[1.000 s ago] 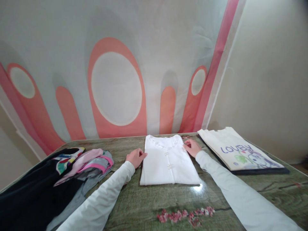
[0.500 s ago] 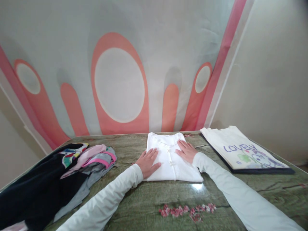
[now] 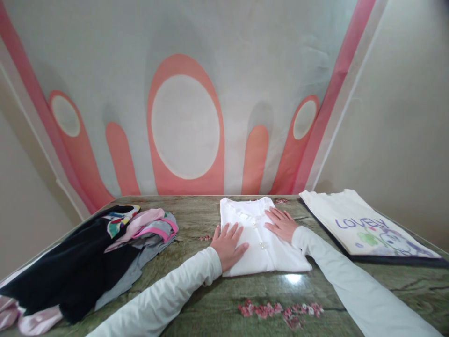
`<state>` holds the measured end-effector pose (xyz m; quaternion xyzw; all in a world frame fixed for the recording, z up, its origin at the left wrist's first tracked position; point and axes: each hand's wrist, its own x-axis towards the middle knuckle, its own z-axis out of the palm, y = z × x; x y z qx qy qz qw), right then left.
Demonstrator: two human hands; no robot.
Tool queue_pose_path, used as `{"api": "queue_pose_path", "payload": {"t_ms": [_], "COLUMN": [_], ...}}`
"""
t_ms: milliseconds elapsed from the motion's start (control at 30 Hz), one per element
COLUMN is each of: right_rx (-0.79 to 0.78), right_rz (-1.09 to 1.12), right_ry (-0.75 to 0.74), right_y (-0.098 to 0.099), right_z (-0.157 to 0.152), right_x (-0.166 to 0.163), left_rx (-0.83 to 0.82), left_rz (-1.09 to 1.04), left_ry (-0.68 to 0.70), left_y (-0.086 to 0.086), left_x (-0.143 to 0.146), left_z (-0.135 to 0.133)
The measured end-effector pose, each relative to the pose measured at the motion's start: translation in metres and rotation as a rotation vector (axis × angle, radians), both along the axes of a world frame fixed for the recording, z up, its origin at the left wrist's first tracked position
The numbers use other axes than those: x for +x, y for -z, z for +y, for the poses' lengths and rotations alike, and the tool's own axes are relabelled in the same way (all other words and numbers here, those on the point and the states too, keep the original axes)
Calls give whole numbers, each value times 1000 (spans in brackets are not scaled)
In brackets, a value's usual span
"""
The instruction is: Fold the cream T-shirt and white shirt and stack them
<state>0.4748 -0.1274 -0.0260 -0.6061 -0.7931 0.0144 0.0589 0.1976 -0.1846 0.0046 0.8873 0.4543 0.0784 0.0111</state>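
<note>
A white buttoned shirt (image 3: 257, 257) lies folded into a neat block at the middle of the table, its collar toward the wall. My left hand (image 3: 227, 247) rests flat on its left side, fingers spread. On the right side my right hand (image 3: 281, 223) presses lightly near the upper edge, fingers stretched out. Neither hand grips the cloth. The underside of the shirt is hidden.
Folded clothes stand at right, a cream top (image 3: 361, 224) printed "LOVELY" over a dark garment. At left lies a loose heap with a black garment (image 3: 80, 262), pink and grey pieces (image 3: 150, 229). The wood-patterned table (image 3: 196, 309) meets a patterned wall.
The whole view has shifted, so most things appear a little further right. Both hands stay flat on the shirt, and its front fabric looks slightly more rumpled near the buttons.
</note>
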Motion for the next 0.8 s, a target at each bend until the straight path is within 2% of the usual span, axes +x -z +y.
{"api": "queue_pose_path", "payload": {"t_ms": [200, 333, 567, 800], "right_rx": [72, 81, 70, 38], "right_rz": [41, 44, 40, 34], "right_ry": [-14, -15, 37, 94], "right_y": [-1, 0, 0, -4], "right_z": [-2, -3, 17, 56], "right_x": [0, -1, 6, 10], "left_rx": [27, 31, 122, 56], "left_rz": [-18, -48, -150, -87], "left_ry": [-74, -4, -33, -31], "left_y": [5, 8, 8, 22], "left_x": [-19, -29, -24, -19], "left_z": [67, 105, 135, 151]}}
